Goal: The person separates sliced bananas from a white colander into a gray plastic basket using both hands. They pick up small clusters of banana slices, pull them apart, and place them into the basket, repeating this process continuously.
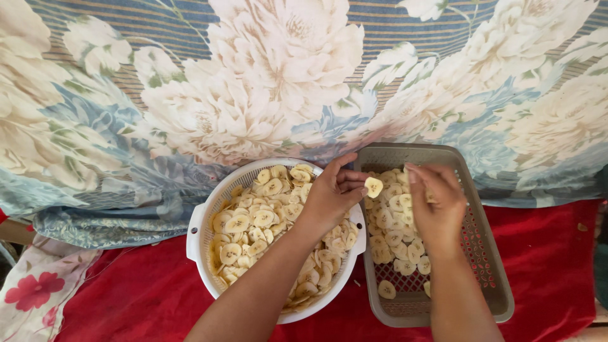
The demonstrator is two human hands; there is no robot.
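Observation:
My left hand (332, 193) hovers over the right rim of a round white colander (201, 223) heaped with pale banana slices (256, 225). Its fingertips pinch one banana slice (373, 186) held out toward the tray. My right hand (436, 206) reaches down over a rectangular grey slotted tray (484, 253); its fingers are curled at the slices lying flat in the tray (396, 244), and what it grips is hidden. Both forearms enter from the bottom edge.
Colander and tray sit side by side on a red cloth (145, 297). A large floral sheet (266, 82) with blue stripes covers the far half. A white cloth with red flowers (35, 291) lies at bottom left.

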